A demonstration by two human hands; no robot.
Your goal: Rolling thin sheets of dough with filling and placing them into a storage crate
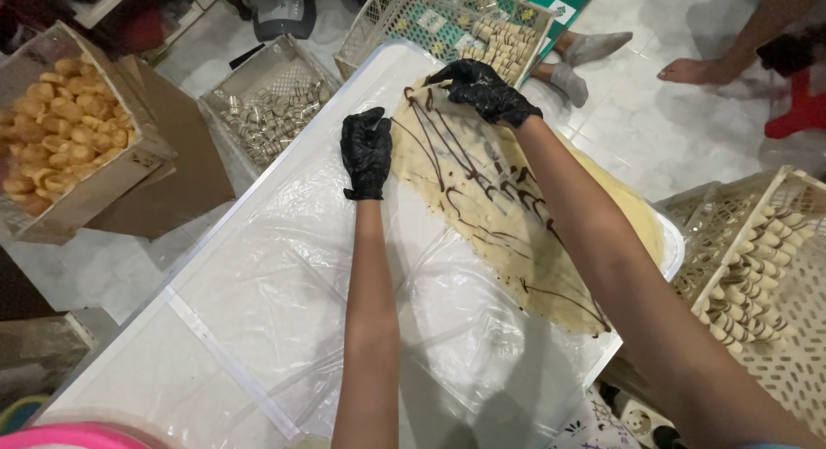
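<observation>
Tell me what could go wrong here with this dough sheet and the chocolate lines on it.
The right hand grips the far end of the thin dough sheet while the left hand rests at its edge; an uneven pull could tear it. The chocolate lines look wet and might smear onto the gloves. The sheet reaches the table edge on the right, so it could slip off.

You look down on white tiled floor (654,113), evenly lit, soft shadows. White table (138,372) covered in clear plastic sheet (284,277) runs near to far through middle. Left: cardboard box (112,178) of round golden pastries (60,131). Far left of table: plastic crate (249,75) with wrapped rolls (271,113). Far: cream lattice basket (404,15). Right: another lattice basket (792,346) holding striped rolls (748,286). Far right: another person's bare foot (693,70), red stool (800,109).
</observation>
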